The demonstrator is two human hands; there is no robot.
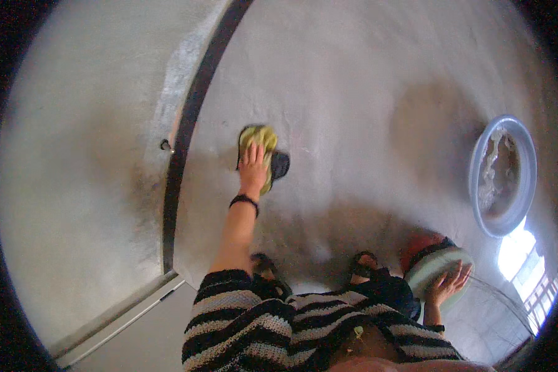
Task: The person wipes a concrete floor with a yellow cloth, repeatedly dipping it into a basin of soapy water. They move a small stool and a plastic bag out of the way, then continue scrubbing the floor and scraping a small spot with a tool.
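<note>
My left hand [253,173] lies palm down on a yellow cloth [270,137] spread on the grey floor. Its fingers are straight and point away from me. A black part [281,164] sticks out from the cloth's right side; whether it belongs to the cloth, I cannot tell. Low on the right, my right hand [448,284] rests with fingers apart on a round pale-green object [435,264], possibly a stool top or a lid. Beside that object a red part [417,245] with a black band shows. Beneath my left palm the cloth is hidden.
A blue-grey plastic basin [477,186] on the right holds water with whitish foam. At left, a dark baseboard [186,121] borders a pale wall [83,116] with a small doorstop [166,146]. My sandalled feet [365,264] stand close by. Window light reflects [521,255] from the glossy floor.
</note>
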